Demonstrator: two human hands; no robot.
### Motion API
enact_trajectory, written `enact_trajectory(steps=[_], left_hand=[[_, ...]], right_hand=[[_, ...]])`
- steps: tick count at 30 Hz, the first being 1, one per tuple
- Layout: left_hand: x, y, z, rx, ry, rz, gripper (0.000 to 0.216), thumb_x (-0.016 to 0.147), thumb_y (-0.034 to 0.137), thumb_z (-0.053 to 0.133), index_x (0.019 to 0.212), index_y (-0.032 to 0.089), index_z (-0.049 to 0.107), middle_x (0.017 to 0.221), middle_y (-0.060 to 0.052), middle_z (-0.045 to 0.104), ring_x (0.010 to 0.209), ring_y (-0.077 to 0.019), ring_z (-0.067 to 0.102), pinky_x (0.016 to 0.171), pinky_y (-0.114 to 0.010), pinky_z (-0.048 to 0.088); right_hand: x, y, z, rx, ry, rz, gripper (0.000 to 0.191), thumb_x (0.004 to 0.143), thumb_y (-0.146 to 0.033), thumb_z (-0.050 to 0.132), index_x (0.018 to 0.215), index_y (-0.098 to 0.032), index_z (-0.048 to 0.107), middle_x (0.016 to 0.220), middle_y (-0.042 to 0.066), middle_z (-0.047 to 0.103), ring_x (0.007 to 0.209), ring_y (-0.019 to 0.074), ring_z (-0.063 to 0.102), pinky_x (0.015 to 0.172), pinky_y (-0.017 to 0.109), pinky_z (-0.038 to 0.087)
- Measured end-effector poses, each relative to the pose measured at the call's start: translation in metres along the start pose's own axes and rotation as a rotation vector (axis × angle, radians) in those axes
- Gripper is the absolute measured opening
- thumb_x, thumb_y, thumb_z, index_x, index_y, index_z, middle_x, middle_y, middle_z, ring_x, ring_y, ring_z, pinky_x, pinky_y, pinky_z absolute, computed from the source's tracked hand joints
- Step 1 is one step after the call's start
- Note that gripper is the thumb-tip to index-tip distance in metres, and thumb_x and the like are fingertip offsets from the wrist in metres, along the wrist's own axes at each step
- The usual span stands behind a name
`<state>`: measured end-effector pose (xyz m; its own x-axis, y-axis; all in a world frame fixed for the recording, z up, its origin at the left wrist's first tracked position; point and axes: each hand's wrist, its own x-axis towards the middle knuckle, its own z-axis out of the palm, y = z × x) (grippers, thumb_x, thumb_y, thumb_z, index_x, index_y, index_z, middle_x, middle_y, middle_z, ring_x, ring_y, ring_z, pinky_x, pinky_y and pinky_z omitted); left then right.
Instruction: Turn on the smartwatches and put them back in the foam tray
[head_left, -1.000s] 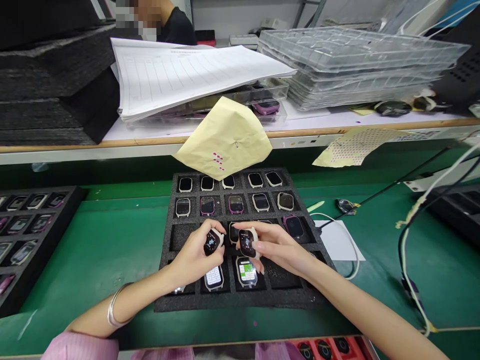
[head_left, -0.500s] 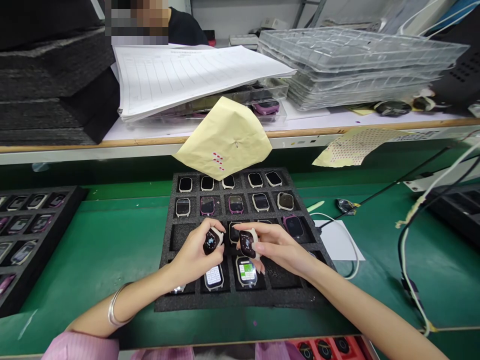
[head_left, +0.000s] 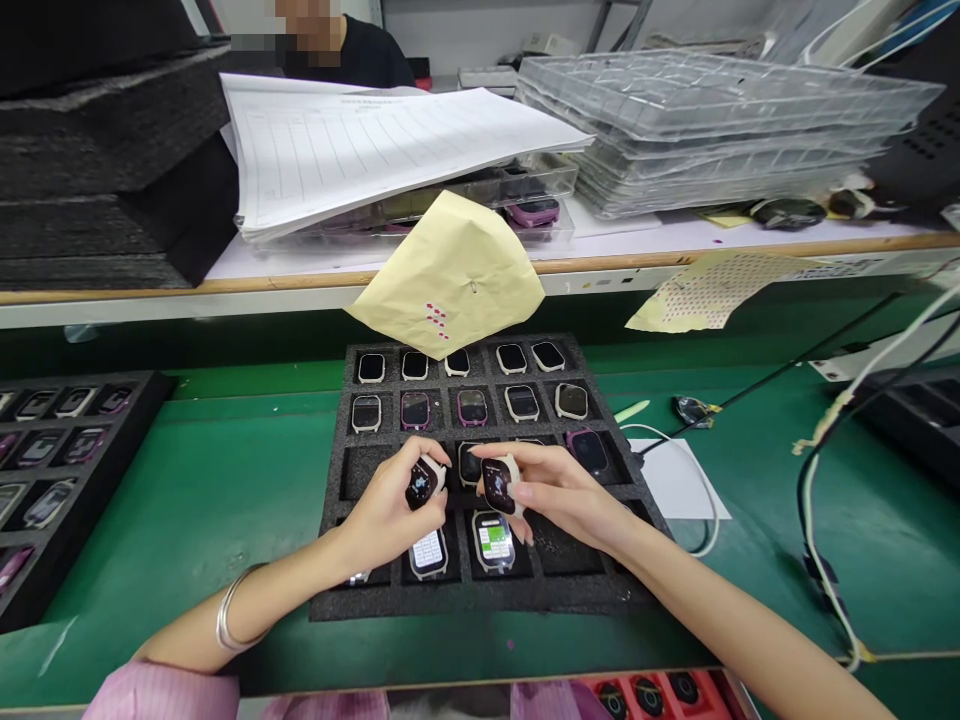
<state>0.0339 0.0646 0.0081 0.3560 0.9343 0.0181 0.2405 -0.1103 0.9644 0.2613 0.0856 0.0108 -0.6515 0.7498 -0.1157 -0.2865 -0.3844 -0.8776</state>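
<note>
Both of my hands are over a black foam tray on the green table. My left hand is closed around a smartwatch body with a lit dark screen and a pale case. In my right hand a similar smartwatch body is gripped between thumb and fingers, its screen lit too. Below them in the tray lie a watch with a white grid screen and one with a green and white screen. Rows of other watches, pale and purple, fill pockets behind; my hands cover part of the tray.
Another foam tray of watches lies at the left. A yellow paper hangs from the shelf edge over the tray. Cables hang at the right. Papers and stacked clear trays sit on the shelf; a person is behind.
My right hand and its watch have shifted very slightly to the right, the watch turning a little. My left hand stays nearly still.
</note>
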Motion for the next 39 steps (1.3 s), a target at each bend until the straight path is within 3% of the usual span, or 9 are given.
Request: enact_trajectory(steps=[6,21,39], left_hand=[[0.0025,-0.0010,0.0000,-0.003,0.013,0.027,0.028,0.083,0.013,0.054,0.108,0.022,0.047,0.087,0.002,0.053,0.076,-0.0129,0.051,0.069,-0.023,0.040],[0.0032,0.0008,-0.0007,0.042,0.021,-0.019,0.024,0.074,0.007,0.052,0.093,0.021,0.048,0.074,0.005,0.049,0.064,-0.0117,0.047,0.062,-0.022,0.039],[-0.0002,0.0031,-0.0028,0.049,0.051,0.021,0.022,0.078,0.009,0.053,0.096,0.021,0.047,0.073,0.005,0.049,0.065,-0.0121,0.048,0.064,-0.023,0.039]], right_hand=[[0.0004,-0.0012,0.0024,0.000,0.022,-0.022,0.044,0.084,-0.028,0.074,0.125,-0.017,0.064,0.083,0.005,0.067,0.053,0.0115,0.062,0.049,0.023,0.053],[-0.0004,-0.0005,0.0001,-0.012,0.032,0.000,0.045,0.082,-0.030,0.075,0.124,-0.015,0.065,0.086,0.009,0.068,0.052,0.0117,0.060,0.047,0.024,0.052],[-0.0031,-0.0037,-0.0003,-0.032,0.043,-0.014,0.046,0.081,-0.030,0.075,0.123,-0.013,0.064,0.079,0.006,0.067,0.049,0.0119,0.059,0.045,0.024,0.050]])
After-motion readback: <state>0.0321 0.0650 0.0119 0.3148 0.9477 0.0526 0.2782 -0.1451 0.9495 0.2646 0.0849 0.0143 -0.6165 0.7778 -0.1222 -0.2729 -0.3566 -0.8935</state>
